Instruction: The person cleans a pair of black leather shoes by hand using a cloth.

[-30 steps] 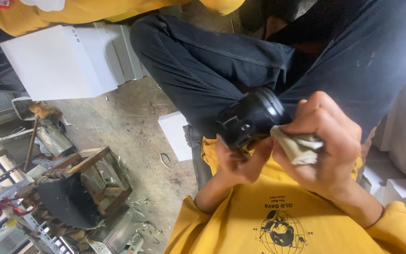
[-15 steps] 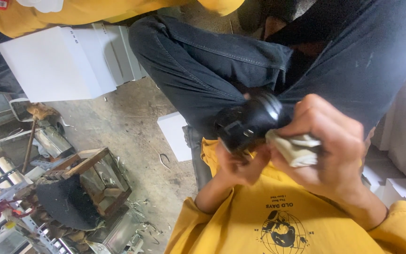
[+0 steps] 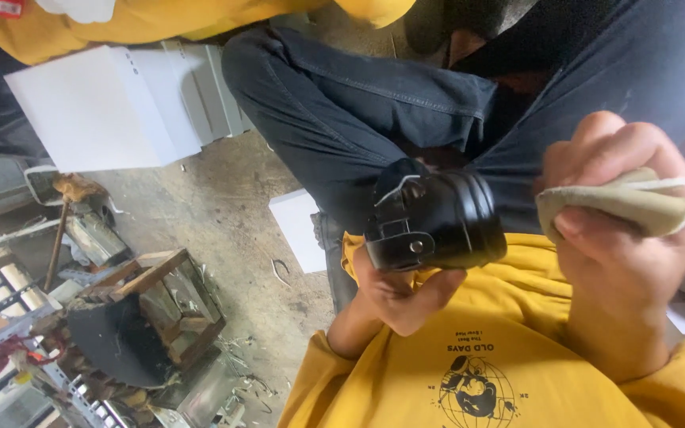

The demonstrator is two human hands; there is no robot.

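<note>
Concrete floor (image 3: 223, 206), grey and littered with scraps, fills the left of the scene, with a big white box (image 3: 93, 111) at the far left and a rough wooden frame (image 3: 160, 305) nearer. Dark trousers (image 3: 358, 111) cross the upper middle, and a yellow shirt (image 3: 469, 372) spreads along the near edge.

Next in size comes the right hand (image 3: 620, 254), raised at the right with its fingers curled together, clamped on a folded beige cloth (image 3: 620, 206). Bunching the cloth that way seems to give a firm pad for rubbing.

Just left of it sits the black shoe (image 3: 438, 222), at the middle of the scene over the lap, lying on its side with its small metal stud turned to the camera. The left hand (image 3: 398, 289) cups it from underneath, fingers closed on the lower edge, likely so the glossy side stays clear for the cloth. Cloth and shoe are near but apart.

Smallest, a white card (image 3: 299, 230) lies on the floor left of the shoe.
</note>
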